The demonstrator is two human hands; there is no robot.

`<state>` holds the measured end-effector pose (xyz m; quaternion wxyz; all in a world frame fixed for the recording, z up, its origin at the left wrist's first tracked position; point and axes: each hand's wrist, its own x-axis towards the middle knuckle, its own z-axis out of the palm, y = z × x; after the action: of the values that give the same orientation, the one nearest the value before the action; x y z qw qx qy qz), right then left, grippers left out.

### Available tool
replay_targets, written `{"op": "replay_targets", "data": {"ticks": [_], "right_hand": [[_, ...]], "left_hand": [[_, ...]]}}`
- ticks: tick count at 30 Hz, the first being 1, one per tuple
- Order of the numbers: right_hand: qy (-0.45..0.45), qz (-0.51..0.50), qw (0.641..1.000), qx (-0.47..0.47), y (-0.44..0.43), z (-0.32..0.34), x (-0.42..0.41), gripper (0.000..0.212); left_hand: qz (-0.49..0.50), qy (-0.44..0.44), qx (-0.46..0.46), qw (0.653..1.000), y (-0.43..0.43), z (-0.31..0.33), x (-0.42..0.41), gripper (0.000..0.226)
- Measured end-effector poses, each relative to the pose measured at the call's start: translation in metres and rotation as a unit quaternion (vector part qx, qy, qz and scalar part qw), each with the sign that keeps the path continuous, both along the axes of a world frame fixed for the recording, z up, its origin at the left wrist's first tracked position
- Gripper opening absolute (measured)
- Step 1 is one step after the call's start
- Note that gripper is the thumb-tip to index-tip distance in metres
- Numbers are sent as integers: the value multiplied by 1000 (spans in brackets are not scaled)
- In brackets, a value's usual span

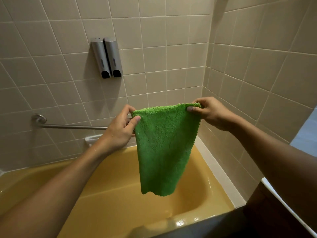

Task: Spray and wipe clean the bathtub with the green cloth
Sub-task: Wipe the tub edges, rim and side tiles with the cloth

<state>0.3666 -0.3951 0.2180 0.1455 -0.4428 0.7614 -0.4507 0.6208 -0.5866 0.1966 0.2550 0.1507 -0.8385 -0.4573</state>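
A fuzzy green cloth (163, 148) hangs spread out in the air above the yellow bathtub (109, 200). My left hand (120, 131) pinches its upper left corner between thumb and fingers. My right hand (211, 112) pinches the upper right corner. The cloth's lower edge dangles free over the tub's basin, not touching it. No spray bottle is in view.
Two silver soap dispensers (107, 57) are mounted on the beige tiled wall. A metal grab bar (68, 126) runs along the wall behind my left hand, with a white soap ledge (93, 139) below it. A white tub rim (219, 172) lines the right wall.
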Motion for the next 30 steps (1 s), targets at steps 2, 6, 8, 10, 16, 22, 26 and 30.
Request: {"op": "replay_targets", "data": {"ticks": [2, 6, 8, 10, 16, 22, 26, 30], "right_hand": [[-74, -1, 997, -17, -4, -9, 4, 15], [-191, 12, 981, -38, -8, -27, 13, 21], [-261, -4, 964, -44, -12, -36, 17, 28], [-348, -38, 935, -50, -18, -43, 21, 35], [-460, 17, 887, 23, -11, -62, 34, 13], [-448, 24, 889, -95, -4, -78, 23, 72], [-357, -48, 932, -36, -8, -108, 45, 84], [-317, -54, 946, -48, -16, -107, 53, 91]], "left_hand": [[27, 18, 62, 998, 7, -8, -5, 5], [94, 49, 75, 992, 7, -30, -9, 13], [134, 53, 122, 982, 9, -36, -15, 18], [189, 21, 154, 970, 5, -43, -24, 18], [247, -65, 232, 938, -2, -76, -36, 26], [173, 77, 389, 901, 6, -56, -24, 42], [223, 49, 302, 926, 0, -52, -16, 40], [260, -11, 302, 917, -6, -61, -10, 38]]}}
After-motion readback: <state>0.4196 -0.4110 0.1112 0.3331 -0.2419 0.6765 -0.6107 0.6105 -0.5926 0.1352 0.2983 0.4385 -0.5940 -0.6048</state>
